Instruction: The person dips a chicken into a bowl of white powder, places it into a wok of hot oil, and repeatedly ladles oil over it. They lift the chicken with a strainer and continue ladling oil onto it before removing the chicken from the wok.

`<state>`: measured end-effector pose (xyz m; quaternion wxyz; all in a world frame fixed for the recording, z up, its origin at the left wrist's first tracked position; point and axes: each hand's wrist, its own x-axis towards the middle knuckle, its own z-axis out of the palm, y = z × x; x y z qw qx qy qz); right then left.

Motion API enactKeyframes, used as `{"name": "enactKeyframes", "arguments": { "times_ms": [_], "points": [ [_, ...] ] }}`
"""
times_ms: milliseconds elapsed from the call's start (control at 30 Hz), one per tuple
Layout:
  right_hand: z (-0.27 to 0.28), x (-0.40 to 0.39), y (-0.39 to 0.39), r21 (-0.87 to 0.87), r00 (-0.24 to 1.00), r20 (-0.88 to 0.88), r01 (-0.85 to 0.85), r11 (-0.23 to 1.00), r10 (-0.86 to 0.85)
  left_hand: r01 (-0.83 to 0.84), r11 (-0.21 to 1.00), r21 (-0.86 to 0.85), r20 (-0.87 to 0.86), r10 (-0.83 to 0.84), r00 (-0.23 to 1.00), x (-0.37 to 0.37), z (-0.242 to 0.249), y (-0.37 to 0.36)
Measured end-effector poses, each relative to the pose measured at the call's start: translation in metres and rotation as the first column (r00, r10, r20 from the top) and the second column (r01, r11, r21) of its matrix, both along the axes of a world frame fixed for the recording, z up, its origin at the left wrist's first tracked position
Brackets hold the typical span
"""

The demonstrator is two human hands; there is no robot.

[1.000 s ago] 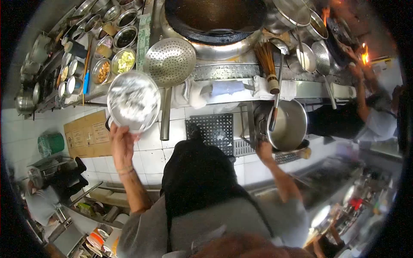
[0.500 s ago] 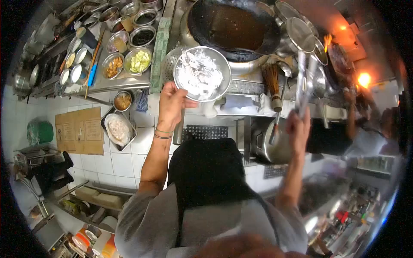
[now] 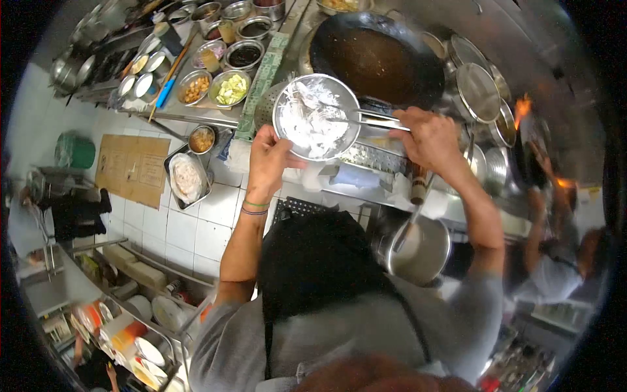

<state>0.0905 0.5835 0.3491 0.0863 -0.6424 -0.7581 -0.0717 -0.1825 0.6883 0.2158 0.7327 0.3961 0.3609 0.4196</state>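
My left hand [image 3: 269,160] is closed on the rim of a round metal bowl [image 3: 353,134], tilted a little in front of the wok. White, powder-coated pieces [image 3: 317,124] lie in the bowl. From the right, my right hand [image 3: 428,138] grips metal tongs [image 3: 379,121], whose tips reach into the white pieces. Behind the bowl sits a large black wok [image 3: 375,59] with dark liquid in it.
Small bowls of yellow-green pieces [image 3: 232,88] and brown pieces [image 3: 195,88] stand at the left. Strainers [image 3: 479,91] hang at the right. A large pot [image 3: 424,251] is below the counter edge. Another person [image 3: 555,268] works near flames at the far right.
My right hand has come from the right side to the bowl, and the tong tips are now among the white pieces. The whole view has shifted and turned slightly.
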Motion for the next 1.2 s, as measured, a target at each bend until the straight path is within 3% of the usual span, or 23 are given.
{"name": "enactKeyframes", "arguments": {
  "times_ms": [133, 200, 233, 300, 433, 533, 567, 633, 733, 767, 867, 1067, 1200],
  "points": [
    [0.019, 0.051, 0.024, 0.168, 0.994, -0.099, 0.051, 0.984, -0.035, -0.159, 0.987, -0.027, -0.015, 0.158, 0.987, 0.019, -0.013, -0.004],
    [0.020, 0.083, 0.050, 0.257, 0.984, -0.029, 0.179, 0.950, -0.178, -0.186, 0.981, -0.051, -0.025, 0.185, 0.982, 0.025, -0.029, -0.002],
    [0.020, 0.096, 0.070, 0.217, 0.947, 0.051, 0.300, 0.929, -0.318, -0.195, 0.979, -0.065, -0.030, 0.194, 0.981, 0.026, -0.033, -0.002],
    [0.005, 0.126, 0.119, 0.163, 0.884, 0.196, 0.397, 0.903, -0.424, -0.218, 0.972, -0.088, -0.028, 0.217, 0.976, 0.027, -0.028, -0.005],
    [-0.060, 0.190, 0.206, 0.033, 0.845, 0.432, 0.334, 0.942, -0.315, -0.210, 0.972, -0.109, -0.011, 0.210, 0.978, 0.013, -0.029, -0.006],
    [-0.028, 0.151, 0.190, 0.051, 0.838, 0.380, 0.402, 0.914, -0.390, -0.210, 0.974, -0.089, 0.038, 0.214, 0.976, -0.011, -0.024, -0.003],
    [-0.014, 0.123, 0.174, 0.156, 0.845, 0.266, 0.437, 0.886, -0.464, -0.220, 0.970, -0.106, 0.041, 0.225, 0.973, -0.019, -0.017, -0.002],
    [0.016, 0.068, 0.138, 0.078, 0.883, 0.122, 0.448, 0.891, -0.454, -0.212, 0.973, -0.094, 0.061, 0.218, 0.974, -0.033, -0.020, 0.007],
    [0.029, -0.015, 0.089, -0.016, 0.980, 0.128, 0.152, 0.988, -0.149, -0.173, 0.982, -0.079, 0.081, 0.179, 0.980, -0.049, -0.021, 0.021],
    [0.027, -0.037, 0.082, -0.087, 0.984, 0.138, 0.129, 0.988, -0.117, -0.150, 0.986, -0.074, 0.086, 0.156, 0.984, -0.051, -0.019, 0.023],
    [0.003, -0.081, 0.073, -0.071, 0.985, 0.172, 0.039, 0.997, -0.026, -0.080, 0.996, -0.038, 0.107, 0.083, 0.991, -0.051, -0.015, 0.025],
    [0.021, -0.086, 0.058, -0.112, 0.973, 0.123, 0.210, 0.971, -0.196, -0.029, 0.998, -0.051, 0.148, 0.037, 0.988, -0.047, -0.037, 0.030],
    [0.040, -0.064, 0.047, 0.026, 0.951, 0.088, 0.294, 0.956, -0.295, -0.037, 0.995, -0.091, 0.154, 0.050, 0.987, -0.029, -0.034, 0.028]
  ]
}}
